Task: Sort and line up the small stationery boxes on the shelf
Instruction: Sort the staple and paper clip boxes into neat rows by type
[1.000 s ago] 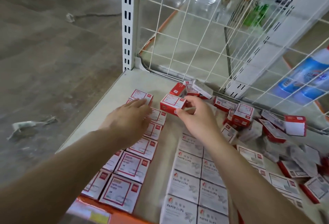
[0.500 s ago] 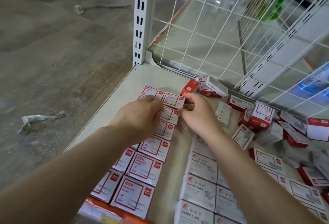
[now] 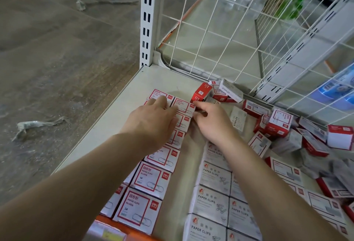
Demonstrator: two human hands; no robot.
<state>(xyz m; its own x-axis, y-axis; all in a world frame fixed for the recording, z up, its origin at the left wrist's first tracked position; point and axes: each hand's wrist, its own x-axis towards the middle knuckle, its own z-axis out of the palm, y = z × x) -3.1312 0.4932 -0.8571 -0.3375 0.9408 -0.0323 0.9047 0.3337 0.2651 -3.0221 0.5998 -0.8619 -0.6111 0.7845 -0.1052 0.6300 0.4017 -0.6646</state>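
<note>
Two rows of red-and-white paper clip boxes [image 3: 151,177] run away from me along the left side of the shelf [image 3: 118,126]. My left hand [image 3: 153,120] lies flat over the far boxes of these rows, its fingers straight. At the far end of the right row lies the newest box [image 3: 183,104]. My right hand [image 3: 210,124] has its curled fingertips and thumb on that box's right edge. Two rows of grey-white paper clip boxes [image 3: 212,198] lie under my right forearm.
Several loose red and grey boxes lie jumbled [image 3: 279,126] at the right, with a red box [image 3: 201,92] and a staples box [image 3: 230,89] by the wire mesh back [image 3: 210,30]. A white slotted post [image 3: 147,20] marks the far left corner. Left of the shelf is floor.
My right hand carried a red-and-white box in from the air and set it down at the far end of the right row. My left hand slid forward over the row's far boxes.
</note>
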